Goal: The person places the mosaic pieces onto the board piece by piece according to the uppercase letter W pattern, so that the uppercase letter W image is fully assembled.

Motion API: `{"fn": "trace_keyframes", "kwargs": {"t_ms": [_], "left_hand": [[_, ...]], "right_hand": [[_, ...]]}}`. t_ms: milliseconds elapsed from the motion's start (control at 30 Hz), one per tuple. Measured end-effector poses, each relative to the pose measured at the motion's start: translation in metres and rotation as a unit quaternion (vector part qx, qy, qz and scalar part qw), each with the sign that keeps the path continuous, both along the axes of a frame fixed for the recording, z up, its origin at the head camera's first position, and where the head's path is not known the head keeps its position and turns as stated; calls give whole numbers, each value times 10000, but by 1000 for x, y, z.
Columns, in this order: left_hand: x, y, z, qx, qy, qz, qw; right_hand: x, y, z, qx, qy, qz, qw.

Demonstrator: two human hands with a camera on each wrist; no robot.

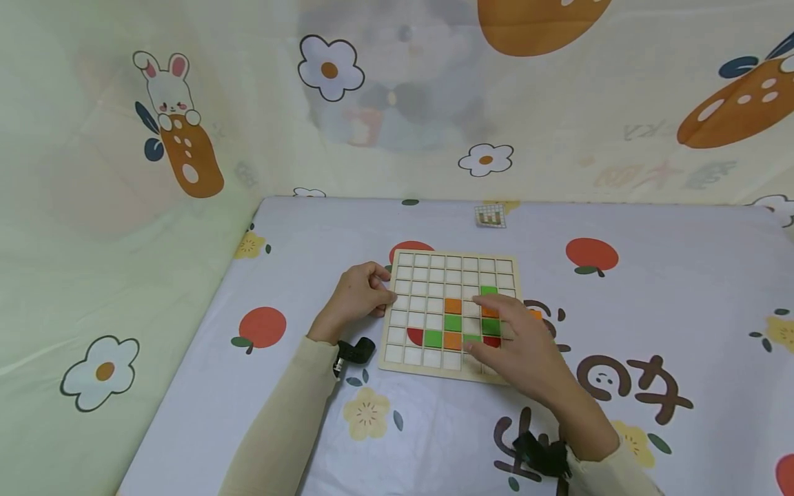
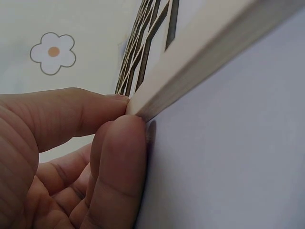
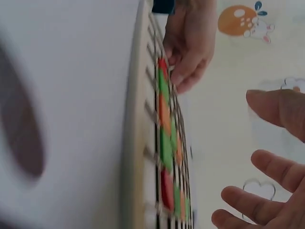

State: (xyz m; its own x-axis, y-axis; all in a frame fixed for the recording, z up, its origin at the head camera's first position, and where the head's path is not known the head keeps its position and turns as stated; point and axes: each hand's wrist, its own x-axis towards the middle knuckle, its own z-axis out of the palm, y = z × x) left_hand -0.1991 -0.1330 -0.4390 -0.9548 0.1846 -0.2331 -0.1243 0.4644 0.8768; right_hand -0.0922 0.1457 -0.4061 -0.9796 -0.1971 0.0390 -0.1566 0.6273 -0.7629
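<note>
A square wooden grid board (image 1: pixel 428 373) with white cells lies on the cloth. Several green, orange and red tiles fill some of its cells, among them a green tile (image 1: pixel 453 323), an orange tile (image 1: pixel 453 306) and a rounded red tile (image 1: pixel 415 336). At the board's left edge my left hand (image 1: pixel 362 293) pinches the rim; the left wrist view shows thumb and finger meeting at the wooden edge (image 2: pixel 190 62). My right hand (image 1: pixel 527 348) hovers over the board's right side, fingers spread and holding nothing, hiding some cells.
Just right of the board, partly behind the right hand, shows a small orange piece (image 1: pixel 535 315). A small card with a printed grid (image 1: pixel 491 216) lies near the table's back edge. Printed cloth covers the table (image 1: pixel 682 275) and hangs behind as a wall.
</note>
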Motion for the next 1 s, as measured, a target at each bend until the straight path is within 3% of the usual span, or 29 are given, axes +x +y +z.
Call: {"fn": "trace_keyframes", "kwargs": {"t_ms": [400, 733, 1000], "left_hand": [[0, 1, 1, -33, -1, 42, 10000], [1, 2, 3, -93, -28, 78, 9999], [1, 1, 2, -91, -3, 31, 10000]], "right_hand": [[20, 52, -11, 575, 572, -474, 9956], [31, 81, -24, 1048, 494, -835, 9897], [31, 84, -27, 1455, -45, -830, 9859]]}}
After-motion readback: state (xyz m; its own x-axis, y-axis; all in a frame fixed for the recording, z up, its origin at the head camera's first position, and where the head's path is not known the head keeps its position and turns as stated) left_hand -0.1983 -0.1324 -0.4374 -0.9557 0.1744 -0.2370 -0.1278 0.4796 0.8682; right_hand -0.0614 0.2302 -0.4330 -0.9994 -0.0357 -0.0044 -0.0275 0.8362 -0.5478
